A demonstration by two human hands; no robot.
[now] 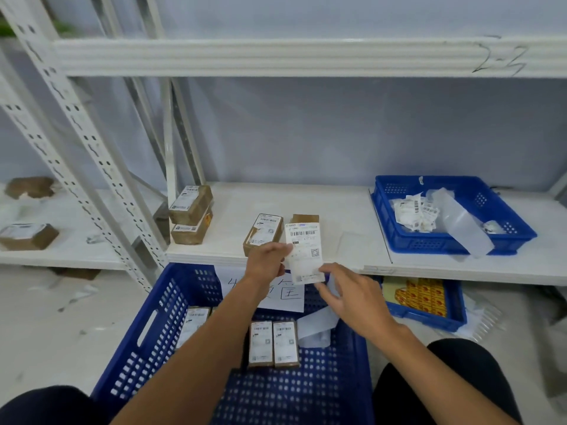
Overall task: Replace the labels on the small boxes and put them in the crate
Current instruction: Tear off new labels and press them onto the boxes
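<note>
shelf (337, 210): stacked boxes (190, 216) far left, lone box (264, 233) mid, another box (305, 218) just right of it behind label (303, 250) | small crate (445, 242) on shelf right end, scraps (414, 213) in it | big crate (147, 326) on floor before shelf, boxed pair (273, 343) inside | tray (429, 319) under shelf, right of big crate

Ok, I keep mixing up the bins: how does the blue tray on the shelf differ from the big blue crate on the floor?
The blue tray sits on the white shelf; the blue crate stands on the floor. The tray is shallower; the crate is deeper, with a handle slot. The tray holds crumpled peeled labels; the crate holds labelled small boxes lying flat. Both are perforated blue plastic.
</note>
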